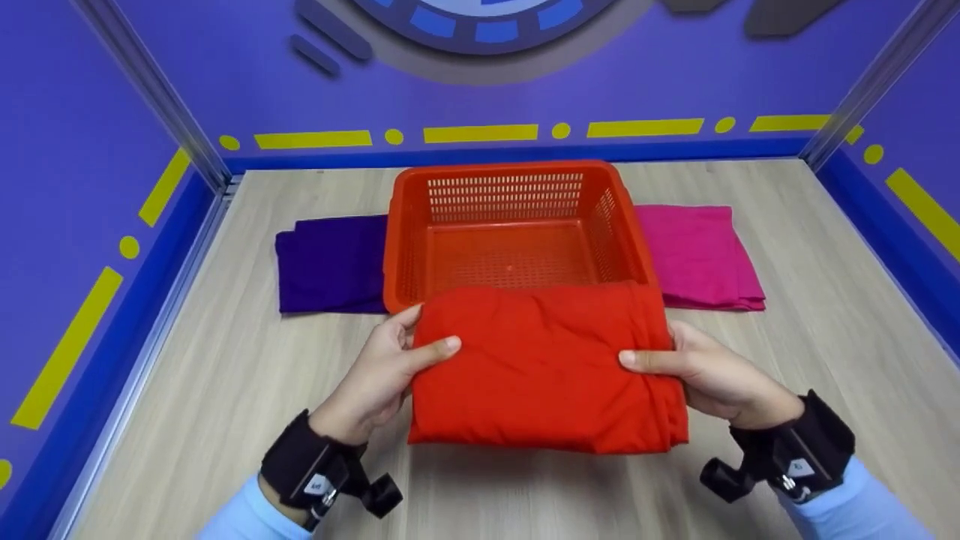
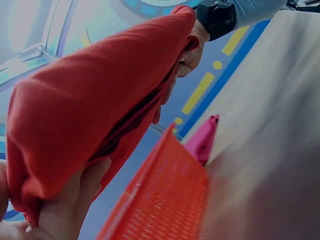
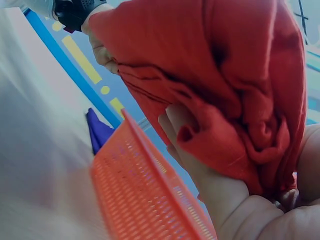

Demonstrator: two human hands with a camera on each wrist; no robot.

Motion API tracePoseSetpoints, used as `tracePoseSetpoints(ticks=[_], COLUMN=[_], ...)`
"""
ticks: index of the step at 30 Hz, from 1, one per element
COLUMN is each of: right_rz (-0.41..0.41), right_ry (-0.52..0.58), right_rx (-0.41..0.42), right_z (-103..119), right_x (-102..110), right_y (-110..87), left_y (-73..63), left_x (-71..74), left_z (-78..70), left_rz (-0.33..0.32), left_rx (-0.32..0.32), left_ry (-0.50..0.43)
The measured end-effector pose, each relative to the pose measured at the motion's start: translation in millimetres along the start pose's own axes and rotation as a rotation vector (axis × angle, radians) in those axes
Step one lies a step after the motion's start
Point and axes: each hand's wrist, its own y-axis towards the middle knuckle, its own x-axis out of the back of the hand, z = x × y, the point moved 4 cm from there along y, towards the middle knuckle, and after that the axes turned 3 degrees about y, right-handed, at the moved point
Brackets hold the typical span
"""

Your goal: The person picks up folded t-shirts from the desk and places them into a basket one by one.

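Note:
A folded red cloth is held up in front of the basket, clear of the table, between both hands. My left hand grips its left edge, thumb on the face toward me and fingers behind. On the opposite edge my right hand pinches the cloth the same way. In the right wrist view, several loose folds of the red cloth bunch at that end. Just beyond stands an orange-red plastic basket with slotted walls; its inside shows bare, and the cloth overlaps its near rim in the head view.
Left of the basket lies a folded purple cloth. A folded pink cloth lies to its right. Blue panels with yellow marks wall the wooden table at the back and both sides.

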Motion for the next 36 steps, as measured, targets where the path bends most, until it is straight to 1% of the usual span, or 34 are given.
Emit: tracePoseSetpoints(ticks=[2,5,7,10,14,19,22,25,28,30,34,36], right_rz=[-0.007,-0.042,-0.089,-0.173,-0.243,-0.280,-0.298,-0.341,-0.401,-0.450,-0.530,-0.544], right_ry=[-0.019,-0.045,-0.052,-0.058,-0.053,-0.048,-0.020,0.009,0.020,0.006,-0.027,-0.036], right_rx=[0.010,0.013,0.003,-0.012,-0.005,0.025,0.026,0.008,-0.006,-0.015,-0.037,-0.050], right_z=[7.3,17.6,24.3,33.4,41.0,50.6,57.2,61.6,64.2,64.1,61.7,59.8], right_x=[1.2,7.5,14.4,25.2,35.0,39.4,41.2,46.7,54.3,59.4,68.5,72.6], right_y=[4.1,13.9,22.4,35.9,51.2,65.4,72.5,78.9,86.5,92.3,103.6,108.6], left_y=[4.2,13.9,22.4,36.6,54.6,73.2,81.7,89.5,96.8,100.3,107.2,111.3], left_x=[-0.2,-0.2,0.4,1.7,5.2,10.6,12.9,13.3,13.6,13.4,12.6,12.6], left_z=[-6.7,-16.9,-23.6,-31.7,-37.5,-43.9,-48.1,-51.4,-53.9,-54.6,-51.6,-48.1], left_rz=[-0.022,-0.060,-0.101,-0.158,-0.219,-0.315,-0.365,-0.369,-0.344,-0.322,-0.292,-0.288], left_rx=[-0.013,-0.043,-0.072,-0.098,-0.109,-0.113,-0.109,-0.103,-0.084,-0.075,-0.071,-0.067], left_ry=[-0.001,-0.004,0.008,0.035,0.058,0.084,0.108,0.119,0.135,0.146,0.155,0.157])
